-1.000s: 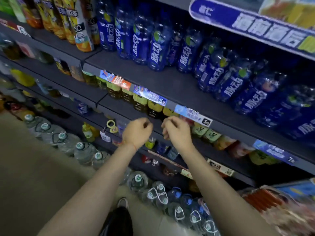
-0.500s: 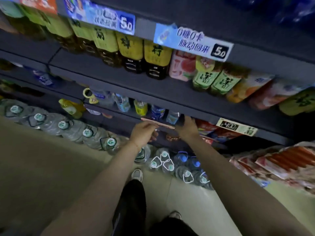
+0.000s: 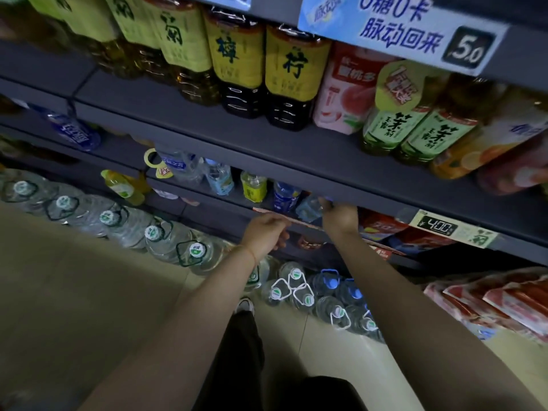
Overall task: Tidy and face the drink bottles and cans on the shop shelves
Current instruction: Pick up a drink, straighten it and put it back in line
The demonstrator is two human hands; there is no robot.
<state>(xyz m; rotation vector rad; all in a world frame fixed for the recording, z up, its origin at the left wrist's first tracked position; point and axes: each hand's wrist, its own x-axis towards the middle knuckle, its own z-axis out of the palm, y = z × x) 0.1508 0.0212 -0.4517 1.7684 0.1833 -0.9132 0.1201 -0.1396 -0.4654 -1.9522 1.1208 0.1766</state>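
On the low shelf stands a row of small bottles: a clear one (image 3: 184, 167), a pale blue one (image 3: 219, 177), a yellow one (image 3: 253, 187), a dark blue one (image 3: 284, 196) and a small clear bottle (image 3: 309, 207). My right hand (image 3: 341, 217) reaches under the shelf above, its fingers closed on that small clear bottle. My left hand (image 3: 265, 236) is just to the left and lower. Its fingers are curled on the red price strip (image 3: 302, 223) along the shelf edge.
The shelf above holds yellow-labelled tea bottles (image 3: 293, 66), a pink carton (image 3: 347, 90) and green tea bottles (image 3: 391, 126). Large water jugs (image 3: 194, 253) line the floor below. Red packets (image 3: 504, 301) lie at the right. My leg and shoe (image 3: 244, 307) are underneath.
My view dropped from the blue-bottle shelf to the lower shelves. Both hands moved down to the low shelf, and the right hand reached in to the small clear bottle.
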